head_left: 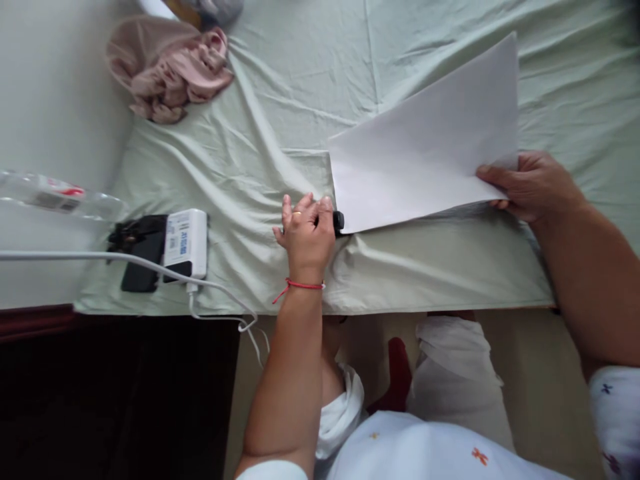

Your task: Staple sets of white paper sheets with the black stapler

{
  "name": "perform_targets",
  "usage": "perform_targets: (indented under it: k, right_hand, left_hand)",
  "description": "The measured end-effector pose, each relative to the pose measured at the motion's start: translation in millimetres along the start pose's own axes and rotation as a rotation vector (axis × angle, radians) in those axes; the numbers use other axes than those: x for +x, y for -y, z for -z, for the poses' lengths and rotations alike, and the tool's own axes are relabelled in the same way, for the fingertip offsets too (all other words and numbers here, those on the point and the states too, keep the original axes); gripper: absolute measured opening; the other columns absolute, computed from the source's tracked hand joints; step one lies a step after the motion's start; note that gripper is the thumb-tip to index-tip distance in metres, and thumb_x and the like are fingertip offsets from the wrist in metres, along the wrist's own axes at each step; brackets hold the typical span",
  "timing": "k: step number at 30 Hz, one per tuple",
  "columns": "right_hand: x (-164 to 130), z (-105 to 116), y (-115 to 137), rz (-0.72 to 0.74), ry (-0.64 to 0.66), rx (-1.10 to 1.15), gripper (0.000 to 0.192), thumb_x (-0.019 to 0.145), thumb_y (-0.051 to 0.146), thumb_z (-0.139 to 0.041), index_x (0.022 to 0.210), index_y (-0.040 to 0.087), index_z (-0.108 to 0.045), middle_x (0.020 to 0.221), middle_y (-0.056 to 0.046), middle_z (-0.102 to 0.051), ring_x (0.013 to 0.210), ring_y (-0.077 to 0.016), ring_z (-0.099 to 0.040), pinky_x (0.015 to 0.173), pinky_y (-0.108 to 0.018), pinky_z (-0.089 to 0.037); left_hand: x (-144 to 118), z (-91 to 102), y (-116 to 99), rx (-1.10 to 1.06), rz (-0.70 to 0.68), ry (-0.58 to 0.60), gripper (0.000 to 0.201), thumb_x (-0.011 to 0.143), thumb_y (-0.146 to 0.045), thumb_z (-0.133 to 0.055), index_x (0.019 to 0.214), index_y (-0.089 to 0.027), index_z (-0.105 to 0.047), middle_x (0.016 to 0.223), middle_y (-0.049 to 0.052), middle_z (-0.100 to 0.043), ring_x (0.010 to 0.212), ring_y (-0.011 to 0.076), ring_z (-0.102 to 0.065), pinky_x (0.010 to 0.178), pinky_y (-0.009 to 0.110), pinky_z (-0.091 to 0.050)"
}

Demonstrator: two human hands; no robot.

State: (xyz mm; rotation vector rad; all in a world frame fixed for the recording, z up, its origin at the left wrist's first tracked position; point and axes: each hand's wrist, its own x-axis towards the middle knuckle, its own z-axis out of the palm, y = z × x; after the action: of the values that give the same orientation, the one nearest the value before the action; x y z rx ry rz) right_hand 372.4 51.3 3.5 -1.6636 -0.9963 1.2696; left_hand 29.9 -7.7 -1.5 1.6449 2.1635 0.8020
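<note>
White paper sheets (425,140) slant across the green cloth, their right end lifted off it. My right hand (540,183) pinches them near the lower right corner, thumb on top and fingers beneath. At the lower left corner of the paper, my left hand (307,230) presses down on a small black stapler-like tool (339,222). Most of that tool is hidden under the palm and fingers; only its end shows, against the paper's corner. The other fingers of this hand are partly spread above the cloth.
A light green cloth (280,280) with wrinkles covers the table. To the left lie a white device (186,240) with a plugged-in cable (220,287), a black phone-like object (145,263) and a clear plastic bottle (60,195). Crumpled pink fabric (175,70) sits at the back left.
</note>
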Motion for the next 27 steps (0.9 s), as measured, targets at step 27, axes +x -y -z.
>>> perform_targets:
  k: [27]
  right_hand:
    - [-4,-3,2,0.078,-0.007,-0.013,0.051,0.086,0.033,-0.097,0.058,0.022,-0.056,0.049,0.003,-0.05,0.04,-0.0077,-0.042,0.031,-0.018,-0.036]
  left_hand:
    - [-5,10.6,5,0.153,-0.048,0.108,0.034,0.115,-0.034,-0.054,0.135,-0.031,-0.081,0.169,0.012,-0.062,0.17,0.0393,-0.038,0.138,0.077,-0.021]
